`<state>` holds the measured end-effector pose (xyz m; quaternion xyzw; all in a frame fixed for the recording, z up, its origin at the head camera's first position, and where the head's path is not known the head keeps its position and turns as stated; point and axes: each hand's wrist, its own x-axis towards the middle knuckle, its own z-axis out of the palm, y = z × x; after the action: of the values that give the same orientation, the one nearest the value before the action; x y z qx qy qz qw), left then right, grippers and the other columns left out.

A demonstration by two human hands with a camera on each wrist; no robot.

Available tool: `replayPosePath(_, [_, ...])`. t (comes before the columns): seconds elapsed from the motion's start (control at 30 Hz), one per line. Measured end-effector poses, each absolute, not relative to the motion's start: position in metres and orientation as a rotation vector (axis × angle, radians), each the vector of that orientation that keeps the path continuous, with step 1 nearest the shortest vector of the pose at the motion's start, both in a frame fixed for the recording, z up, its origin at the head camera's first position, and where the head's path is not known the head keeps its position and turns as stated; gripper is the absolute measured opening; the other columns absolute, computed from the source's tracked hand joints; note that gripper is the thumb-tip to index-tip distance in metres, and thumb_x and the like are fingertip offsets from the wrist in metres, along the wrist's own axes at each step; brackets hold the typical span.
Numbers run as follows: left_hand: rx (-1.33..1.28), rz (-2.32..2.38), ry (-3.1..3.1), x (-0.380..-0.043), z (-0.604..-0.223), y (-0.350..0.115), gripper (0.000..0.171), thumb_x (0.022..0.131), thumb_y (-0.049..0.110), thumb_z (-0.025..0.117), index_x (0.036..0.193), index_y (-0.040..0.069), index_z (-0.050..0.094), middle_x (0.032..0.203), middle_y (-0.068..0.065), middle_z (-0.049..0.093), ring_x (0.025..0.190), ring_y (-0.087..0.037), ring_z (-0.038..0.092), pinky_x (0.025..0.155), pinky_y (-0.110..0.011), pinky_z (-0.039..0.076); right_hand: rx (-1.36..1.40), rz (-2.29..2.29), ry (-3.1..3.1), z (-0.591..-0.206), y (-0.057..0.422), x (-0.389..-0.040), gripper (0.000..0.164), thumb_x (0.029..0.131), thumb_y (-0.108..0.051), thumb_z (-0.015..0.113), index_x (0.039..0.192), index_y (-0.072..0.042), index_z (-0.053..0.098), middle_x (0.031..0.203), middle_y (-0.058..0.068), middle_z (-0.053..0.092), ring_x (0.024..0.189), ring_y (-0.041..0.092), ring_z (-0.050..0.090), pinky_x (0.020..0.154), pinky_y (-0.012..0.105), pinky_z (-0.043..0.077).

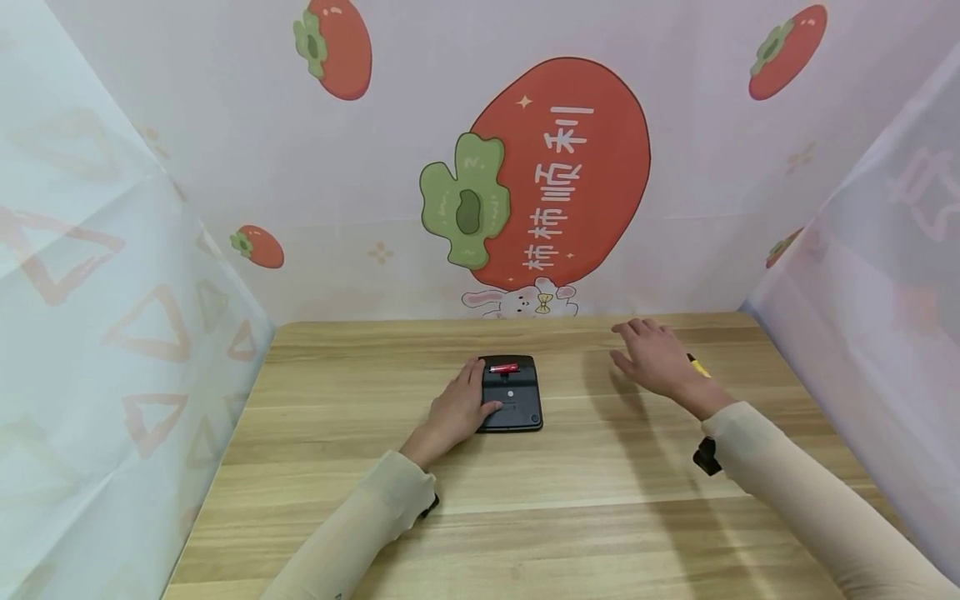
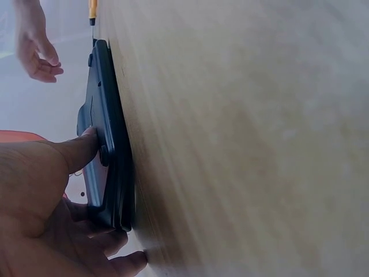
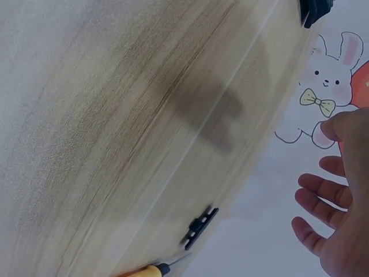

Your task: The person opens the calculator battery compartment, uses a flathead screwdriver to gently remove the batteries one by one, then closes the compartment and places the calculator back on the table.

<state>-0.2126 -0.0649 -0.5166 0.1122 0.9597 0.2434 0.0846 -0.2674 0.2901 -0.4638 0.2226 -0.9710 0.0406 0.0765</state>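
Observation:
A flat black device [image 1: 510, 417], shaped like a calculator, lies back side up on the wooden table. A red battery [image 1: 504, 368] shows in the open slot near its far end. My left hand [image 1: 457, 404] holds the device by its left side, with the thumb [image 2: 81, 150] on the back and the fingers along the edge. Above the table to the right, my right hand [image 1: 651, 358] hovers with loosely bent fingers and nothing in it. A small black cover [image 3: 200, 229] and a yellow-handled screwdriver [image 3: 147, 272] lie near that hand.
The wooden table [image 1: 315, 500] meets a printed back sheet [image 1: 360, 283] with persimmon pictures. White sheets hang at the left [image 1: 97, 350] and right [image 1: 885, 275] sides. In the head view, the right hand and wrist partly cover the screwdriver [image 1: 699, 367].

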Motion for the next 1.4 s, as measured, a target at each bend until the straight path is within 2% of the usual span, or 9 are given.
replayPosePath(0.33, [0.346,0.729,2.881,-0.212,-0.516,-0.065,0.084,0.104,0.04,0.069,0.166,0.002,0.028,0.173,-0.018,0.026,0.15,-0.04,0.044,0.116,-0.054,0.045,0.716,0.052,-2.884,-0.459,0.278,-0.266,0.047,0.102,-0.029,0.07,0.135,0.004,0.064,0.129,0.024,0.067,0.121,0.045,0.061,0.095,0.064,0.052])
replayPosePath(0.73, [0.351,0.729,2.881,-0.212,-0.516,-0.066,0.085,0.104,0.041,0.069,0.167,0.003,0.027,0.173,-0.018,0.025,0.147,-0.043,0.047,0.115,-0.055,0.046,0.744,0.02,-2.964,-0.454,0.266,-0.265,0.05,0.105,-0.03,0.066,0.142,0.003,0.061,0.139,0.025,0.063,0.131,0.045,0.056,0.105,0.066,0.047])
replayPosePath(1.07, [0.357,0.731,2.877,-0.213,-0.517,-0.066,0.084,0.104,0.041,0.069,0.166,0.002,0.028,0.173,-0.018,0.026,0.148,-0.041,0.046,0.119,-0.054,0.041,0.771,0.013,-2.935,-0.452,0.251,-0.265,0.049,0.103,-0.03,0.07,0.14,0.002,0.063,0.136,0.022,0.065,0.125,0.042,0.06,0.101,0.063,0.05])
replayPosePath(1.4, [0.343,0.733,2.863,-0.213,-0.518,-0.065,0.085,0.104,0.042,0.068,0.167,0.004,0.026,0.174,-0.017,0.024,0.147,-0.043,0.047,0.118,-0.056,0.042,0.768,-0.007,-2.95,-0.45,0.235,-0.264,0.052,0.102,-0.033,0.072,0.142,0.0,0.063,0.138,0.02,0.065,0.128,0.04,0.059,0.106,0.062,0.049])
